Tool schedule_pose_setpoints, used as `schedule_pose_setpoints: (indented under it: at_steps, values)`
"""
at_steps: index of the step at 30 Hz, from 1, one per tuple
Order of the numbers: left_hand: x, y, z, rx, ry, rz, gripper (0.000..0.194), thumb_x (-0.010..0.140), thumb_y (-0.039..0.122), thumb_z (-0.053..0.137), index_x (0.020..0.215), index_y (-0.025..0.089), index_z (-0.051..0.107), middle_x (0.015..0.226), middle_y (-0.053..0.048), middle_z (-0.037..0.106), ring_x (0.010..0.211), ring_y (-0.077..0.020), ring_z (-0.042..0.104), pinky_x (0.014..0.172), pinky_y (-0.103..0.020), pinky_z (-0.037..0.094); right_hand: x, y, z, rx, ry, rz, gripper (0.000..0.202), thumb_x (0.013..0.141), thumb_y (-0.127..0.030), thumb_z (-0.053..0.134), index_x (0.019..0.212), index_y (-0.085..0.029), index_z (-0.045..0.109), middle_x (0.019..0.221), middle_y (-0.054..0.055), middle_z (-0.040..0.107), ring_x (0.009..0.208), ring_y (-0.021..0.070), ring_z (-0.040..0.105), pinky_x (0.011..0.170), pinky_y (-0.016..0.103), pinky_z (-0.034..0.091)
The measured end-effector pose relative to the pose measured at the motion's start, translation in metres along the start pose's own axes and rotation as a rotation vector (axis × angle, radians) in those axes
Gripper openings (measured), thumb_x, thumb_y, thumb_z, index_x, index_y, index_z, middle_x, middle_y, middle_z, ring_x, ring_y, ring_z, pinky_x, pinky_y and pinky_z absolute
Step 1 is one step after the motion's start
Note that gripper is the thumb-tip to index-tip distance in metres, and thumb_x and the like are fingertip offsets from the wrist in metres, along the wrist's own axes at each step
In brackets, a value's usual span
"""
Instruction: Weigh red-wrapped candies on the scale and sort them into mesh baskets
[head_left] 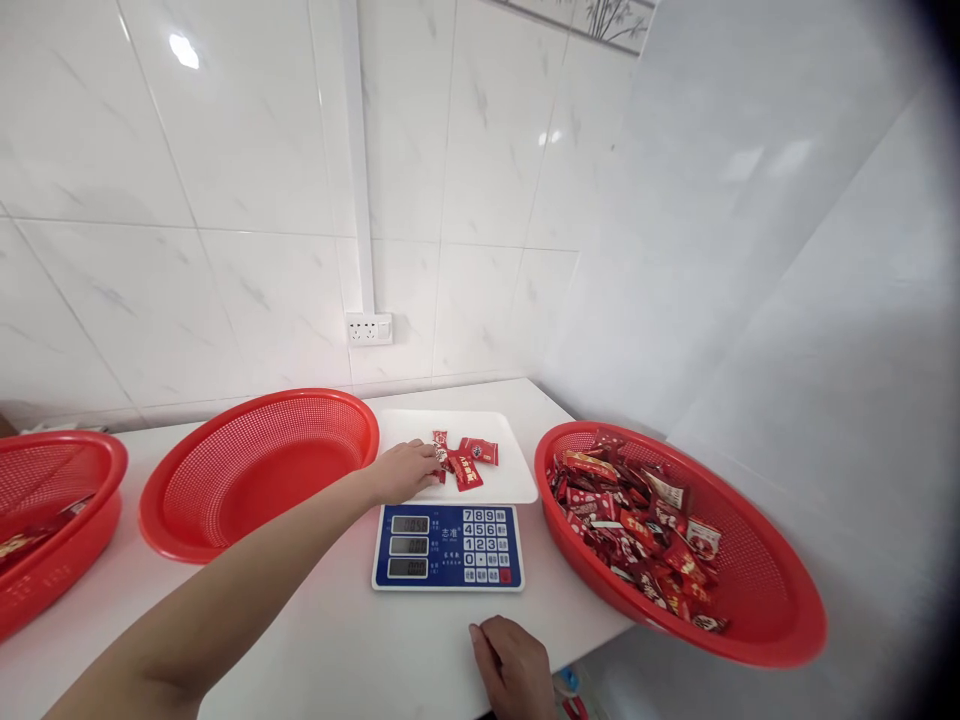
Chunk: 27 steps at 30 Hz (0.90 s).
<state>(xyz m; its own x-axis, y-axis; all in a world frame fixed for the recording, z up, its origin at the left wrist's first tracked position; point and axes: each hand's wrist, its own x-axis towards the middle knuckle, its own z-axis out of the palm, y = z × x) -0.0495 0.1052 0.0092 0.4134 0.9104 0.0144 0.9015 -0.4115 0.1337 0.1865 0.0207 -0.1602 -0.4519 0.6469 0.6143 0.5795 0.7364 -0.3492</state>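
My left hand [409, 472] reaches over the white weighing tray [504, 485] of a scale, its fingers closed on a small red candy packet [440, 456] at the left of a little group. Other red candy packets [466, 470] lie flat on the tray beside my fingertips. Below the tray is the scale's blue keypad panel [450, 548], whose top display looks like 0.058. Near the front edge of the table, my right hand [514, 665] rests with its fingers curled in, and nothing shows in it.
On the right, a red plastic basket [780, 600] holds many wrapped candies [637, 530] and overhangs the table [337, 640]. Another red basket [259, 430] stands left of the scale. A third basket [67, 580], with some packets inside, is at far left. A wall socket [370, 329] sits behind.
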Motion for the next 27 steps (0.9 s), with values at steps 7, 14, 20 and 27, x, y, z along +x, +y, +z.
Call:
schedule_pose_setpoints:
  at_steps: [7,14,20,27]
  values:
    - [-0.014,-0.015,0.005,-0.079,0.15,-0.3,0.046,0.096,0.036,0.014,0.1,0.018,0.055,0.087,-0.007,0.066,0.076,-0.0182,0.061,0.064,-0.028,0.045,0.001,0.0,-0.001,0.011,0.004,0.005,0.038,0.092,-0.029,0.036,0.056,-0.02,0.043,0.049,-0.002,0.05,0.044,0.0099,0.048,0.047,0.022,0.029]
    - [-0.037,-0.047,-0.017,0.035,0.22,-0.596,0.039,0.094,0.03,0.019,0.104,0.014,0.053,0.081,-0.01,0.065,0.071,-0.0235,0.063,0.056,-0.029,0.042,0.0,0.0,-0.001,0.006,0.003,0.007,0.039,0.092,-0.029,0.036,0.055,-0.02,0.043,0.049,-0.002,0.05,0.044,0.0101,0.047,0.047,0.023,0.028]
    - [-0.063,-0.072,-0.029,0.125,0.208,-0.623,0.035,0.09,0.036,0.03,0.091,0.018,0.06,0.082,-0.009,0.065,0.073,-0.024,0.061,0.055,-0.029,0.043,-0.002,0.001,0.001,0.014,-0.005,-0.001,0.037,0.092,-0.028,0.036,0.056,-0.02,0.044,0.049,-0.002,0.051,0.045,0.0105,0.048,0.048,0.023,0.029]
    - [-0.02,-0.04,-0.01,0.126,0.197,-0.295,0.029,0.089,0.032,0.04,0.108,0.021,0.059,0.118,-0.006,0.057,0.113,-0.0229,0.045,0.092,-0.034,0.039,-0.005,0.006,0.006,0.0,0.004,-0.023,0.035,0.091,-0.027,0.038,0.057,-0.02,0.044,0.05,-0.002,0.051,0.046,0.0105,0.049,0.048,0.023,0.029]
